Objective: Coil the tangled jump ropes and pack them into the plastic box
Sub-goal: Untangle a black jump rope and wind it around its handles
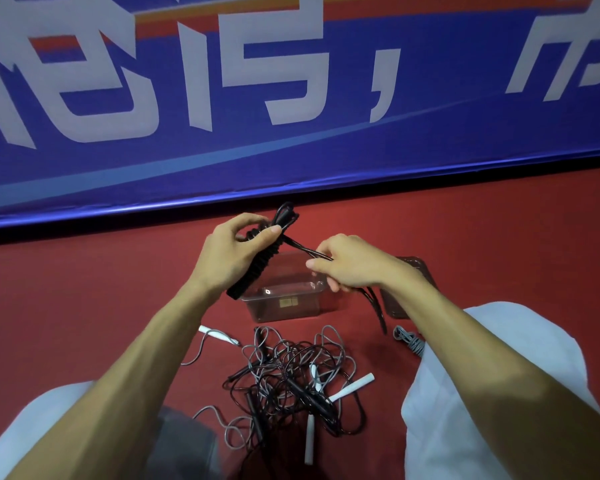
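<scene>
Hands work above a red floor (pixel 118 306), just in front of a blue banner (pixel 430 147) with large white characters. The left hand (pixel 229 258) grips a black jump rope (pixel 253 271) wound into a tight bundle, fingers curled round its upper part and thumb pressed along it, with a black handle poking out at the top. The right hand (pixel 347 268) pinches the loose black strands (pixel 300 247) running from that bundle, and their ends hang down past the wrist. Below both hands a clear plastic box (pixel 291 306) sits open on the floor, with its lid (pixel 392 303) just beside it, partly hidden by the right forearm. Nearer the person lies a tangle of ropes (pixel 291 382) (black and grey cords, white handles (pixel 352 388) among them). A small grey rope coil (pixel 407 337) lies by the right knee.
</scene>
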The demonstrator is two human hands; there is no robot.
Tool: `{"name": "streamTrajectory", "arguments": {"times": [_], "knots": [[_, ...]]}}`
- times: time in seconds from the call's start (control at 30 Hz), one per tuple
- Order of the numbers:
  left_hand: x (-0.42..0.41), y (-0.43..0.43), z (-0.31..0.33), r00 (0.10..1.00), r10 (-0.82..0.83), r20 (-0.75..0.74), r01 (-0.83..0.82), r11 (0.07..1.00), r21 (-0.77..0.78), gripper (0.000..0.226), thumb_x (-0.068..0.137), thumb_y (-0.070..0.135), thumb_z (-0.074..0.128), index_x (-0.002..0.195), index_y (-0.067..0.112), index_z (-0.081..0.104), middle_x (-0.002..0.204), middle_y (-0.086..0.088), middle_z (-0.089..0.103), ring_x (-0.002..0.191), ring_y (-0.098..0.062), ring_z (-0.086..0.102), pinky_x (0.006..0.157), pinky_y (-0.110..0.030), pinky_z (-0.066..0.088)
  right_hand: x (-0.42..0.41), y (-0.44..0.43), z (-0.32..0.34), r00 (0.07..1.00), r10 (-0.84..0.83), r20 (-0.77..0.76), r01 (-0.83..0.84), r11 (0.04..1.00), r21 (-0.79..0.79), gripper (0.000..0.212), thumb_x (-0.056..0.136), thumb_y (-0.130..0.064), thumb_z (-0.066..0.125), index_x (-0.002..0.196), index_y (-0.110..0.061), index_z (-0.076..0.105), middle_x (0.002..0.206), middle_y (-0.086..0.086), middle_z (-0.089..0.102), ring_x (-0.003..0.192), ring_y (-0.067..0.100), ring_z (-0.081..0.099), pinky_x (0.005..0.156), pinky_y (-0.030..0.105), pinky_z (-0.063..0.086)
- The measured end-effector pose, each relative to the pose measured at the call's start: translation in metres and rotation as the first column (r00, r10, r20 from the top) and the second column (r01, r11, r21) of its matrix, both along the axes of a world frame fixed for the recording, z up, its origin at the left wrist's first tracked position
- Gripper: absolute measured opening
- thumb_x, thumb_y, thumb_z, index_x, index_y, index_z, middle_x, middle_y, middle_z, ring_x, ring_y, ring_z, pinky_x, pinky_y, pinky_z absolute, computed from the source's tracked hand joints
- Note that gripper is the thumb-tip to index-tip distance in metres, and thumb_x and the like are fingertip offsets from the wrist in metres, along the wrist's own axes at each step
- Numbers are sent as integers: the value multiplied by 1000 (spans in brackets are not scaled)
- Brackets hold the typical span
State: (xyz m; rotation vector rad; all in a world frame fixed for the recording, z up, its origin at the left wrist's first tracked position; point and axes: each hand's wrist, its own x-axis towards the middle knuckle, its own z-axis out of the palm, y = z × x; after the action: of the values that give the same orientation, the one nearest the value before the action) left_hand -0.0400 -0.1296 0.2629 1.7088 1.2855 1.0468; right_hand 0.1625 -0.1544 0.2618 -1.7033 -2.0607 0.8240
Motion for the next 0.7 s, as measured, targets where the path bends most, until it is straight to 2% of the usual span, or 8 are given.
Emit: {"name": "streamTrajectory", "arguments": {"times": [0.1,0.17,0.23,0.3,0.43,0.53,0.6,0.7], "knots": [[-8,8,-5,983,96,-156,-81,992,98,37,74,66,71,105,45,63,79,3,74,67,-21,72,68,-47,60,-3,-2,5,995,20,102,-25,999,44,39,98,-44,50,74,-17,67,68,6,70,45,10,55,54,26,44],[-7,9,-7,958,113,-262,-82,988,128,43,70,72,68,105,48,59,80,7,72,69,-20,71,71,-46,59,-7,-6,8,991,87,101,-94,993,70,35,96,-44,53,78,-16,65,78,9,72,51,14,63,61,32,50],[-6,8,-9,909,126,-398,-68,985,156,49,70,72,66,110,45,57,82,8,71,75,-20,70,72,-41,56,-12,-9,7,980,157,121,-168,982,83,30,98,-39,52,86,-13,61,79,8,68,59,18,64,67,36,51],[-7,7,-10,857,140,-495,-55,982,182,63,62,75,63,116,42,56,91,5,72,86,-24,69,71,-37,51,-15,-9,4,966,200,161,-219,969,111,30,101,-35,46,90,-10,57,79,7,62,68,21,58,69,39,47],[-5,3,-5,765,107,-635,61,970,237,74,56,74,65,122,42,55,104,4,72,98,-27,64,66,-32,39,-13,-8,4,925,275,260,-343,900,269,23,102,-27,44,83,-15,48,87,1,51,79,21,51,74,39,44],[-3,0,-3,675,96,-731,136,958,252,76,56,79,62,123,45,54,108,7,71,101,-26,65,66,-30,38,-8,-10,4,900,244,362,-391,819,419,15,101,-28,45,95,-19,55,89,-4,47,76,20,53,67,41,48],[-1,-3,-3,625,106,-774,184,943,277,80,52,90,50,121,51,56,102,9,73,97,-22,67,64,-29,40,-8,-11,3,916,209,344,-377,744,552,16,100,-28,49,106,-18,60,89,-4,48,71,20,53,60,39,48],[4,-8,0,639,94,-763,216,931,296,77,52,93,40,113,52,63,85,7,73,85,-20,68,61,-29,41,-10,-10,7,953,132,274,-296,608,737,16,93,-28,61,101,-15,67,87,-1,57,65,19,56,51,32,46]]}}
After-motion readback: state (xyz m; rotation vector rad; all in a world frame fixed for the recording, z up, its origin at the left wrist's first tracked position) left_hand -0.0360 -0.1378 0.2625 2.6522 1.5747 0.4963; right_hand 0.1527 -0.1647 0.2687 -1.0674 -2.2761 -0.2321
